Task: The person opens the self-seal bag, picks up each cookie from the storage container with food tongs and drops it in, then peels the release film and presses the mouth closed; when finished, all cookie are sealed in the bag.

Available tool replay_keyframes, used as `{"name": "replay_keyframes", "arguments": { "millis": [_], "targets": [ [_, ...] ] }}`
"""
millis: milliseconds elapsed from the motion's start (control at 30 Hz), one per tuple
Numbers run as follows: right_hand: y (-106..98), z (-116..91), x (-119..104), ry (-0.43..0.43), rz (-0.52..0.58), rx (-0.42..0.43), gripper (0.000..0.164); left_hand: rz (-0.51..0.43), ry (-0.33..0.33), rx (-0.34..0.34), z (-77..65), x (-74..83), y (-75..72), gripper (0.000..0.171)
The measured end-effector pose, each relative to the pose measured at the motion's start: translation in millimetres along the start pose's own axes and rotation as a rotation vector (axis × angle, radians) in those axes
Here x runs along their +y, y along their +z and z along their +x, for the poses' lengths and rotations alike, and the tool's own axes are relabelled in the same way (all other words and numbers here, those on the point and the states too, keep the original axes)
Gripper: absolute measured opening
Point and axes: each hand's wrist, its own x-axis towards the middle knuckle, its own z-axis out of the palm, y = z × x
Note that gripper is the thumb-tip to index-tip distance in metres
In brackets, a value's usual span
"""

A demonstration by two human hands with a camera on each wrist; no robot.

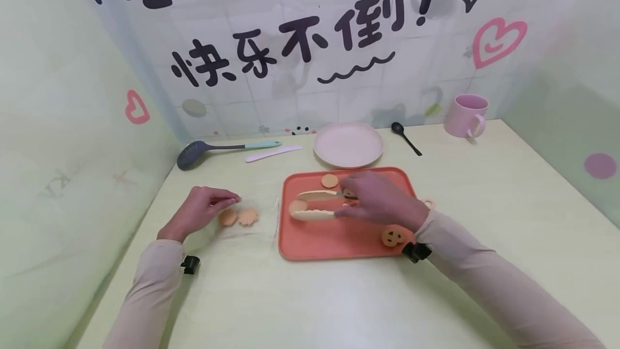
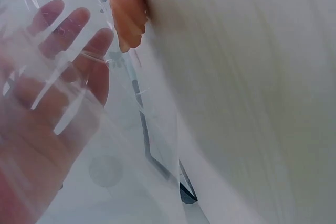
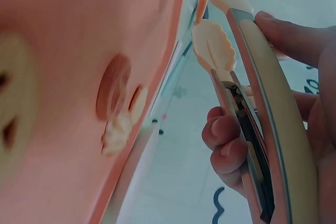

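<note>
My left hand (image 1: 198,210) pinches the edge of a clear plastic bag (image 1: 263,203) between thumb and fingers, at the left of the table. Inside the bag lie a round cookie (image 1: 227,217) and a scalloped cookie (image 1: 248,217). With my right hand (image 1: 373,196) I grip cream-coloured tongs (image 3: 286,114) above the red tray (image 1: 334,245). Their scalloped tips point left toward the bag, and a round cookie (image 1: 297,208) shows between them. A pumpkin-face cookie (image 1: 391,236) sits at the tray's near right, a scalloped cookie (image 1: 330,180) at its far side.
Behind the tray stands a pink plate (image 1: 349,144). Left of it lie a lilac knife (image 1: 273,153) and a dark slotted ladle (image 1: 194,154) with a mint handle. A black spoon (image 1: 406,138) and a pink mug (image 1: 466,116) are at the back right, near the wall.
</note>
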Motion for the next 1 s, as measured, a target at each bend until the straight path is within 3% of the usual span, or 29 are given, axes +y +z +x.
{"name": "replay_keyframes", "arguments": {
  "millis": [467,1000],
  "targets": [
    [26.6,44.1,-35.1,-0.029,-0.010,-0.085,0.031,0.005,-0.001,0.001,0.4,5.2,-1.3,0.021],
    [48.1,65.1,-46.1,-0.043,0.122,-0.053,0.030,-0.005,0.028,0.025,-0.2,3.9,-0.6,0.020]
  ]
}}
